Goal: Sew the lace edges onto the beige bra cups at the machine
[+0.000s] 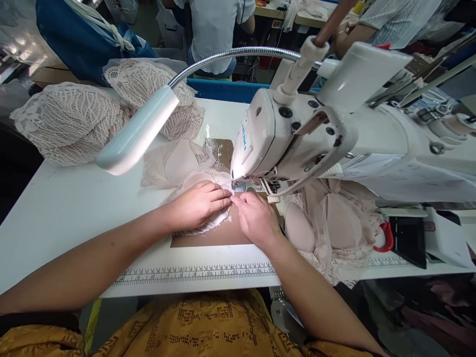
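Note:
A pale lace bra cup (219,218) lies under the presser foot of a white sewing machine (256,134), on a brown plate. My left hand (201,203) rests over the cup, its fingers closed together and holding the fabric near the needle. On the other side, my right hand (256,218) pinches the edge of the same piece between thumb and forefinger. Both sets of fingertips nearly meet just in front of the presser foot. The fabric beneath my left palm is hidden.
Stacks of lace pieces (70,121) sit at the back left, beside a sheer cup piece (182,161). A lamp (139,131) on a bendable neck hangs over the table. Several sewn cups (342,223) pile up at right, near red-handled scissors (386,237). A ruler strip (197,272) runs along the front edge.

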Action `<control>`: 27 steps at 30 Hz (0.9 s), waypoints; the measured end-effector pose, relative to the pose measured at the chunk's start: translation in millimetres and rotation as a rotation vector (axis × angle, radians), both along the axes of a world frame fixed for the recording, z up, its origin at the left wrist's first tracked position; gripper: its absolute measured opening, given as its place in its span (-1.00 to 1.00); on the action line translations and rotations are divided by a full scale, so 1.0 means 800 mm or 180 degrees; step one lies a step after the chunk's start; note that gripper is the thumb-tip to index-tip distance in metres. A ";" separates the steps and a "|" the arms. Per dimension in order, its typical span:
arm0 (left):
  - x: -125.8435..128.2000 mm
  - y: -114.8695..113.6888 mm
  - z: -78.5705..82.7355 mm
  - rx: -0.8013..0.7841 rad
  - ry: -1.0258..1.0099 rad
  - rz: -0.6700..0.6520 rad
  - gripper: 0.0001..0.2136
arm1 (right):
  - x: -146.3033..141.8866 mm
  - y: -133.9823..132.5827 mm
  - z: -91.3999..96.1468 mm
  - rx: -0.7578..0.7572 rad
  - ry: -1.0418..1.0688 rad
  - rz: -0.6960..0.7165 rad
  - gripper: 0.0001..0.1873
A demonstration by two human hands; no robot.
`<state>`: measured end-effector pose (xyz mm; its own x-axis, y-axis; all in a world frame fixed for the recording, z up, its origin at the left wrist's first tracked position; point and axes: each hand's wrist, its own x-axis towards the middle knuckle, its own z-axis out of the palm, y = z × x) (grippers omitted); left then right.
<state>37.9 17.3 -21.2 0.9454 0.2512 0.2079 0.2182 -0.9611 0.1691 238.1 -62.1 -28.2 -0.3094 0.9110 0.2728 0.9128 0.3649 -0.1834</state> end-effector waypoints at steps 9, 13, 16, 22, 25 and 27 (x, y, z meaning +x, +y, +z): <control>0.004 0.000 0.001 -0.0063 0.0119 0.0159 -0.64 | -0.004 0.000 0.000 -0.0155 -0.0186 -0.0161 -0.59; 0.008 -0.001 0.002 0.0025 0.0238 0.0306 -0.64 | -0.006 0.002 -0.001 -0.0139 -0.0196 -0.0243 -0.59; 0.009 -0.001 0.001 0.0091 0.0230 0.0341 -0.63 | -0.007 0.003 -0.002 -0.0105 -0.0192 -0.0283 -0.59; 0.007 0.001 -0.001 0.0203 0.0265 0.0329 -0.64 | -0.007 0.003 -0.003 -0.0077 -0.0184 -0.0351 -0.59; 0.007 0.002 -0.001 0.0154 0.0218 0.0337 -0.64 | -0.004 0.003 -0.003 -0.0093 -0.0155 -0.0303 -0.59; 0.007 0.003 -0.001 0.0090 0.0157 0.0345 -0.64 | -0.003 0.002 -0.002 -0.0098 -0.0117 -0.0270 -0.59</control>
<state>43.8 20.0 -21.7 0.9223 0.3471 0.1701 0.3284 -0.9357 0.1287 236.1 -60.1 -30.2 -0.2400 0.9421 0.2342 0.9465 0.2807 -0.1590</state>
